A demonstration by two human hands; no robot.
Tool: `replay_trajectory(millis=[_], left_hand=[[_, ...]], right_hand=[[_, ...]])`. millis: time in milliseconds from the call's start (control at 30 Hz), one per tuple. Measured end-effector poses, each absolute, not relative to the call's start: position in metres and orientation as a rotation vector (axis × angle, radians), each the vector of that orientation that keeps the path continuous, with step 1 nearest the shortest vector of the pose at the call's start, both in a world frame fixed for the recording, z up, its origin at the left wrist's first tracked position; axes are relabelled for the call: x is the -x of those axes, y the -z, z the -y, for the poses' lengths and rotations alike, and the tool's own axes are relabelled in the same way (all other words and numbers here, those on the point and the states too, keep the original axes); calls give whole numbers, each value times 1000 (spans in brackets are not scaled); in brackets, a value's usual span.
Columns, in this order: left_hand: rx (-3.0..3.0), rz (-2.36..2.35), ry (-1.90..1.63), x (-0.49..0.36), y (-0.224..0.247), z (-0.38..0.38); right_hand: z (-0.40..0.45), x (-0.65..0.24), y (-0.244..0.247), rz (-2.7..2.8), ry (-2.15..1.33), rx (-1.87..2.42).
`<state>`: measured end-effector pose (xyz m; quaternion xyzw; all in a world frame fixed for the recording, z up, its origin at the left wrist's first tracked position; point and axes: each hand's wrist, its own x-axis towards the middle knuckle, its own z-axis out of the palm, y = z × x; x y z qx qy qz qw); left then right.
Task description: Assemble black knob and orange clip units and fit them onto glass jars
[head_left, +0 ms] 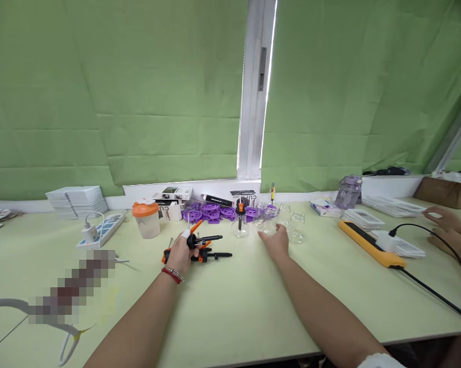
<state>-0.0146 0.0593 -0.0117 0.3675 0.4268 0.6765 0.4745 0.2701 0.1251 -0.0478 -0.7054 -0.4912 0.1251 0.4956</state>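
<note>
My left hand (181, 254) is closed around a black and orange dropper lid (207, 239), whose black stem points right. Just below it, more lids of the same kind (217, 255) lie on the table, partly hidden by the hand. My right hand (277, 243) reaches forward, thumb and fingers around a clear glass bottle (267, 225). Other clear glass bottles (297, 230) stand to the right of that hand. Between my hands, one glass bottle (240, 231) stands upright with a black and orange lid in it.
Behind lie purple plastic parts (211, 212) and small boxes (176, 194). An orange-lidded cup (146, 220) and a white power strip (106, 230) stand left. At right are a yellow power strip (364, 243), a purple water bottle (348, 191) and another person's hands (447, 225).
</note>
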Motion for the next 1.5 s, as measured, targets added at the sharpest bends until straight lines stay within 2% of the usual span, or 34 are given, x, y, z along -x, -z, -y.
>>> replay_trajectory(millis=[233, 367, 833, 1267, 1500], left_hand=[[-895, -1126, -1656, 17, 8, -57], [-930, -1153, -1640, 17, 9, -57], [-1171, -1204, -1543, 3, 14, -51], [-1423, -1200, -1213, 2, 4, -37], [-1547, -1267, -1295, 5, 10, -41]], right_hand=[[-94, -248, 25, 1744, 248, 1169], [-90, -245, 26, 2002, 408, 1065], [-67, -218, 24, 2177, 355, 925], [-65, -216, 25, 2172, 343, 883], [-65, -216, 25, 2205, 332, 830]])
